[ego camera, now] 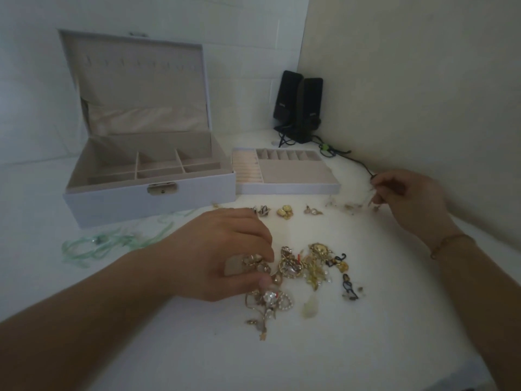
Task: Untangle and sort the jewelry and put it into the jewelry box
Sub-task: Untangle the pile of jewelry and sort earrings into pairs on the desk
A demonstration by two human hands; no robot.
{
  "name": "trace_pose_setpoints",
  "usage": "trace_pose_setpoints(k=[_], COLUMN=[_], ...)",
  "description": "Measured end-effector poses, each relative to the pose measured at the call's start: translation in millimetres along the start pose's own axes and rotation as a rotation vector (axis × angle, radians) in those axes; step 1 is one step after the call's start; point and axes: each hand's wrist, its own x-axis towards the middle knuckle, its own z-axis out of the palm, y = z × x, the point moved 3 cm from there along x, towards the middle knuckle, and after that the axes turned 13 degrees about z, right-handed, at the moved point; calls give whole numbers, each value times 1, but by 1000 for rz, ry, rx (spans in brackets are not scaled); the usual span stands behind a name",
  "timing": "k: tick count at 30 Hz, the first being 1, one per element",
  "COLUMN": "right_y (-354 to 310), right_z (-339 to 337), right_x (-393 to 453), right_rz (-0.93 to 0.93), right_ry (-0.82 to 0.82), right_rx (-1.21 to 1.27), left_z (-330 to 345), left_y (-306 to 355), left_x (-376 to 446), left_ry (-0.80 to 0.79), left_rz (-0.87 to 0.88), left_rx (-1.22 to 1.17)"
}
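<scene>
Two containers sit on the white tabletop (366,348): a white hinged jewelry box (146,203), lid up, beige divided compartments showing nothing inside, and just to its right a white removable insert tray (284,189) with ring rolls and small slots, also bare. Left hand (225,258) rests on the tangled pile of gold and pearl jewelry (298,272), fingers curled, pinching gold pieces at its left edge. Right hand (408,198) is raised near the wall, fingertips pinching a thin chain (369,193), probably a necklace; too blurred to confirm. Small sorted gold earrings (286,211) lie in front of the tray. Pale green ribbon (112,241) lies left. Black speakers (298,105) stand in the corner.
</scene>
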Motion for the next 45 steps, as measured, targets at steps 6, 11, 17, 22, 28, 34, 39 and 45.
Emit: trace_pose_setpoints(k=[6,11,17,22,28,34,39,45], right_y=[4,0,-10,-5,3,-2,1,-60], right_z=[3,5,5,18,11,14,12,23], right_x=[-3,-9,-14,-10,-2,-9,-8,-55], right_rz=[23,-31,-161,-269,-207,-217,-215,-623], right_ry=[-8,-10,-79,-147,-71,-82,-75,56], right_rx=[-48,-198,-388,-562,-596,-577,-617,-385], left_z=[-4,-6,-4,-4,-5,-4,-5,-3], left_y=[-1,-3,-6,-7,-8,-11,-6,-5], left_x=[0,-1,-3,-4,-5,-7,-8,-7], left_ry=[25,54,54,43,50,52,35,-28], left_rz=[-21,-32,-56,-63,-79,-90,-118,-137], left_rx=[-6,-17,11,7,18,24,-97,-150])
